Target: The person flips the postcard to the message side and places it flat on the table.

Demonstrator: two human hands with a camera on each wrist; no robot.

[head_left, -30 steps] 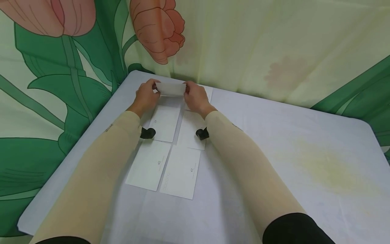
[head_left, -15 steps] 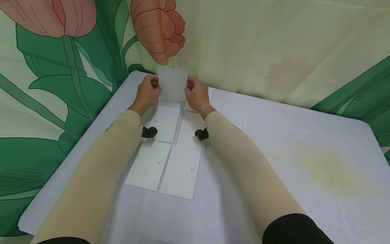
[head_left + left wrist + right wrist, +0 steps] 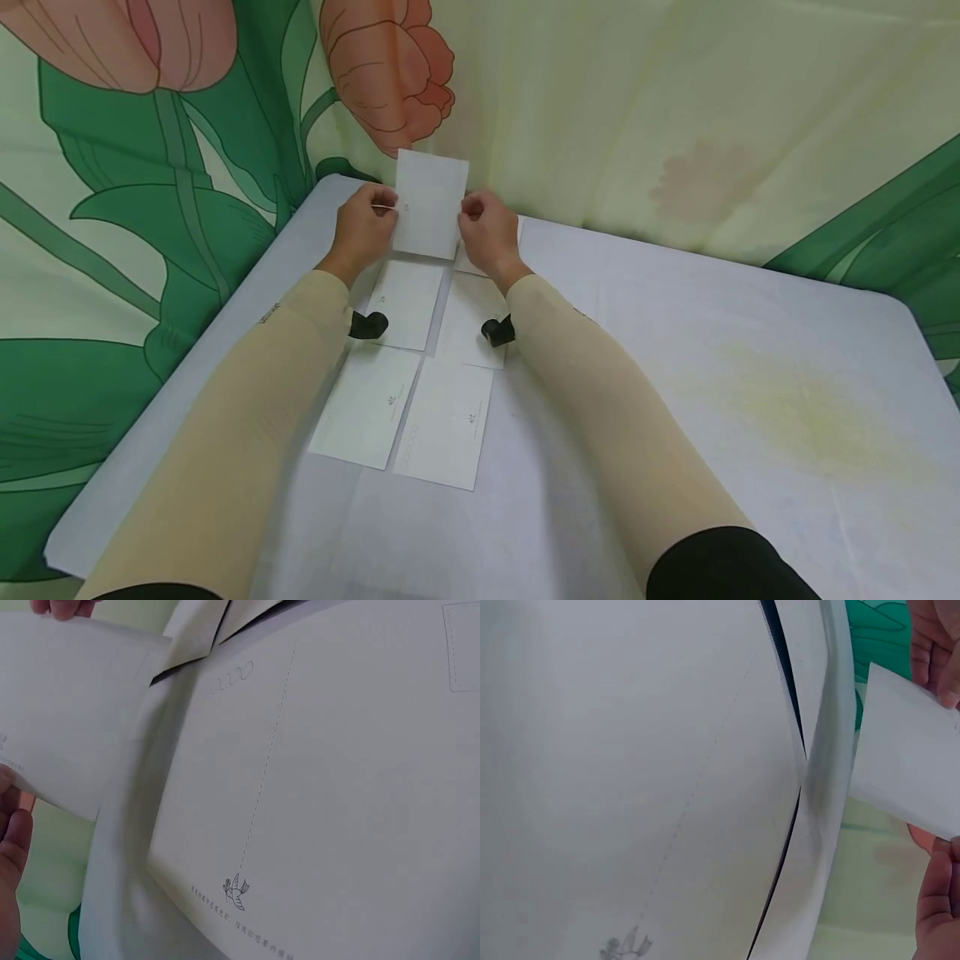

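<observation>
Between my two hands a white postcard [image 3: 431, 204] stands nearly upright above the table's far edge. My left hand [image 3: 360, 229] pinches its left edge between thumb and fingers. At the opposite edge, my right hand [image 3: 491, 237] pinches it the same way. A small printed mark shows near the card's left side. The left wrist view also has the held postcard [image 3: 60, 712], with the left hand [image 3: 11, 862] at its lower corner. In the right wrist view the right hand [image 3: 937, 907] touches the card's lower edge.
Several white postcards lie in two columns, among them a near-left card [image 3: 367, 404], a near-right card [image 3: 444, 423] and a middle-left card [image 3: 405, 304]. The right forearm partly covers a middle-right card [image 3: 468, 321]. A flowered curtain [image 3: 600, 108] hangs behind the white-covered table [image 3: 675, 358].
The postcard has swung from nearly edge-on to upright and risen a little, so its printed face now shows. Both hands have kept hold of it and hardly shifted. The cards on the table lie unmoved.
</observation>
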